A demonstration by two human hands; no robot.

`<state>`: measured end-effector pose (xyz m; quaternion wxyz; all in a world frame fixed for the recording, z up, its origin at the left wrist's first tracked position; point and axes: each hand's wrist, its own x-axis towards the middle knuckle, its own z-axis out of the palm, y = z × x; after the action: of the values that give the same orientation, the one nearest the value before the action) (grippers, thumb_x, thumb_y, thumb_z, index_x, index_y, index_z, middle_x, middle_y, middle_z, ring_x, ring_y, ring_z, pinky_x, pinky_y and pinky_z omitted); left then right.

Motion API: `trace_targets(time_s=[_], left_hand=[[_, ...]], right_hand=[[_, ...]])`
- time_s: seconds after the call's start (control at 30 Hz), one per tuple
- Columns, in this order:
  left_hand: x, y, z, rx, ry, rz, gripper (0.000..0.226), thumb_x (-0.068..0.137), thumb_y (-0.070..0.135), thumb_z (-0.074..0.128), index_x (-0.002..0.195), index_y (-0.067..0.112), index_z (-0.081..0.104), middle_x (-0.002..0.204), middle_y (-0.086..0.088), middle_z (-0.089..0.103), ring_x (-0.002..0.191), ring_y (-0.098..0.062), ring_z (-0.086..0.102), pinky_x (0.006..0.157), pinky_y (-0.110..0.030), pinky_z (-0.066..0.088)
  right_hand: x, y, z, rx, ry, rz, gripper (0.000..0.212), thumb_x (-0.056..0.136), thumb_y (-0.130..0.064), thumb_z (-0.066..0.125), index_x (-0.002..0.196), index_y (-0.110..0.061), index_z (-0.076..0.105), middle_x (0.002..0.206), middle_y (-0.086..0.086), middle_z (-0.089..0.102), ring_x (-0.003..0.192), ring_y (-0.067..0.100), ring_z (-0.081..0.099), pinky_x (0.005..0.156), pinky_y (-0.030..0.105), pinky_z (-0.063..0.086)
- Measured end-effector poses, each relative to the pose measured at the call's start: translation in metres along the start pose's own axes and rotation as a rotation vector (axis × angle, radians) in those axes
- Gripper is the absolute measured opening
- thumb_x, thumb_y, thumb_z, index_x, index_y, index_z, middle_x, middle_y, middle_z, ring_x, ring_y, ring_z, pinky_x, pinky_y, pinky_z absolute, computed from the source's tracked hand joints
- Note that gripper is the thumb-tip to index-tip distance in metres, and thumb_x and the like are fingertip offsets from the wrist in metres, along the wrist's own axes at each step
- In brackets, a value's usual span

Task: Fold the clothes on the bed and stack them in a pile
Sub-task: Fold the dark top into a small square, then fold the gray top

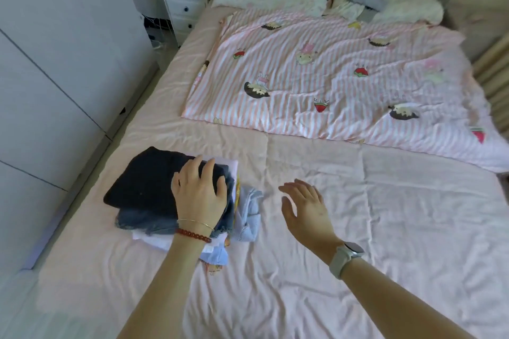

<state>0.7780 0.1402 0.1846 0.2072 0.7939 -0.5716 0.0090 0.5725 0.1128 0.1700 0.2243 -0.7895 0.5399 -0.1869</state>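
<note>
Hands are seen nearest: the left hand (199, 193) is laid flat, fingers spread, on the pile of folded clothes (154, 190); the right hand (304, 208) is held open right of the pile, seemingly above the pink sheet (385, 228). Beyond the pile, a striped quilt (330, 77) is spread.
</note>
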Motion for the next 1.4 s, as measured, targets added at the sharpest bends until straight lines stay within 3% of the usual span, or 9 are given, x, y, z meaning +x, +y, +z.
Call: trace_targets(time_s=[0.07, 0.2, 0.5, 0.67, 1.03, 1.27, 1.4], left_hand=[[-0.027, 0.058, 0.014, -0.052, -0.166, 0.022, 0.035, 0.085, 0.018, 0.059, 0.117, 0.004, 0.06, 0.121, -0.015, 0.059, 0.113, -0.033, 0.054, 0.096, -0.047, 0.04], [-0.106, 0.19, 0.054, 0.087, -0.445, 0.167, 0.036, 0.093, 0.035, 0.037, 0.127, 0.026, 0.047, 0.127, 0.009, 0.053, 0.121, -0.012, 0.046, 0.104, -0.034, 0.027], [-0.301, 0.51, 0.123, -0.039, -0.702, 0.465, 0.043, 0.094, 0.034, 0.039, 0.136, 0.027, 0.038, 0.142, 0.009, 0.038, 0.131, -0.011, 0.035, 0.111, -0.034, 0.021], [-0.359, 0.663, 0.14, -0.113, -0.733, 0.715, 0.043, 0.093, 0.031, 0.042, 0.136, 0.027, 0.04, 0.14, 0.009, 0.04, 0.129, -0.012, 0.036, 0.108, -0.031, 0.019], [-0.363, 0.879, 0.212, -0.14, -0.646, 1.006, 0.043, 0.092, 0.034, 0.045, 0.135, 0.026, 0.042, 0.135, 0.004, 0.045, 0.125, -0.016, 0.04, 0.103, -0.033, 0.023], [-0.266, 0.984, 0.262, -0.104, -0.548, 0.815, 0.043, 0.092, 0.034, 0.045, 0.134, 0.024, 0.043, 0.136, 0.002, 0.045, 0.125, -0.018, 0.041, 0.101, -0.033, 0.027], [-0.227, 1.021, 0.262, -0.073, -0.532, 0.726, 0.041, 0.093, 0.034, 0.044, 0.133, 0.025, 0.044, 0.135, 0.003, 0.046, 0.124, -0.018, 0.042, 0.1, -0.032, 0.028]], right_hand=[[-0.041, 0.047, -0.035, -0.015, 0.044, 0.108, 0.022, 0.087, -0.008, 0.058, 0.108, -0.008, 0.067, 0.109, 0.008, 0.067, 0.115, 0.029, 0.055, 0.1, 0.041, 0.036], [-0.147, 0.153, -0.104, -0.011, 0.061, 0.385, 0.027, 0.093, -0.016, 0.05, 0.116, -0.015, 0.062, 0.116, 0.002, 0.064, 0.116, 0.022, 0.052, 0.096, 0.031, 0.035], [-0.427, 0.372, -0.271, 0.073, 0.26, 0.855, 0.031, 0.095, -0.017, 0.045, 0.122, -0.011, 0.058, 0.122, 0.006, 0.061, 0.118, 0.024, 0.05, 0.096, 0.03, 0.037], [-0.51, 0.447, -0.345, 0.071, 0.384, 1.059, 0.033, 0.096, -0.021, 0.041, 0.125, -0.012, 0.054, 0.126, 0.005, 0.057, 0.121, 0.024, 0.047, 0.099, 0.033, 0.036], [-0.528, 0.596, -0.463, -0.034, 0.449, 1.045, 0.035, 0.096, -0.022, 0.038, 0.127, -0.015, 0.052, 0.128, 0.003, 0.056, 0.121, 0.024, 0.046, 0.099, 0.034, 0.038], [-0.419, 0.723, -0.566, -0.069, 0.274, 0.85, 0.036, 0.097, -0.022, 0.035, 0.129, -0.016, 0.049, 0.126, 0.002, 0.054, 0.119, 0.024, 0.045, 0.096, 0.033, 0.038], [-0.368, 0.762, -0.616, -0.066, 0.219, 0.748, 0.029, 0.096, -0.019, 0.034, 0.117, -0.013, 0.053, 0.114, 0.004, 0.057, 0.111, 0.026, 0.05, 0.087, 0.029, 0.04]])
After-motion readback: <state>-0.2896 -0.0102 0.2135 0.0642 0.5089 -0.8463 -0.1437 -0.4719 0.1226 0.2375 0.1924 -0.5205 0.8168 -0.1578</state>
